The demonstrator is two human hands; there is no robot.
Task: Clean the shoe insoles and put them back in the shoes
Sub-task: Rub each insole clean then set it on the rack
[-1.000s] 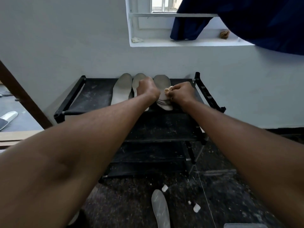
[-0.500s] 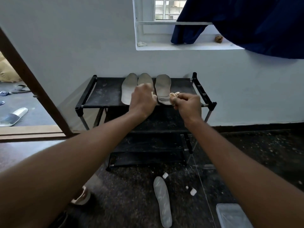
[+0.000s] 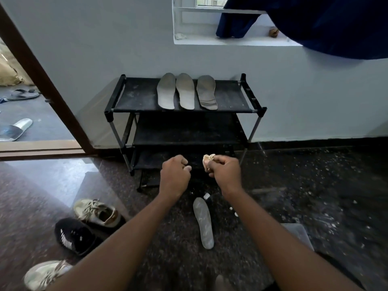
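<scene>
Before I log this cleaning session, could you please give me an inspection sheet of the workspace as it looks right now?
Surface: dark speckled floor, dusty; black shoe rack against the wall.
Job's things: three insoles side by side on the rack's top shelf; fourth insole on the floor; beige sneaker, black sneaker and second beige sneaker on the floor, left.
Clutter: small white bits near the fourth insole; clear container at right.
Hands: left hand curled, nothing visible in it; right hand grips a small beige cloth.
Cables: nothing seen.
Surroundings: silver slipper beyond the doorway; blue cloth at the window sill.
</scene>
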